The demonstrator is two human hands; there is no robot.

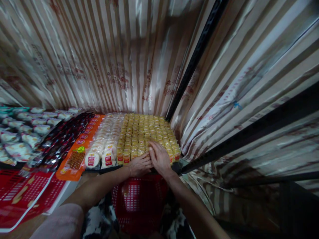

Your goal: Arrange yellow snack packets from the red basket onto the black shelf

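Rows of small yellow wrapped snack packs [139,132] stand tightly together on the shelf in front of me. My left hand [141,165] lies at the front edge of these rows, its fingers stretched out toward the right. Beside it, my right hand [159,156] rests on the front packs with the fingers extended forward. The two hands meet at the fingers, and I see nothing held in either one. Some front packs are hidden behind the hands. Left of the yellow rows are two rows of white round crackers [109,154] in clear wrap.
Orange pretzel stick bags [76,159], dark shiny packets [59,139] and white packets [37,129] line the shelf leftward. Red baskets [139,199] [22,196] sit below. A striped curtain [112,59] hangs behind; dark metal posts [194,66] stand at the right.
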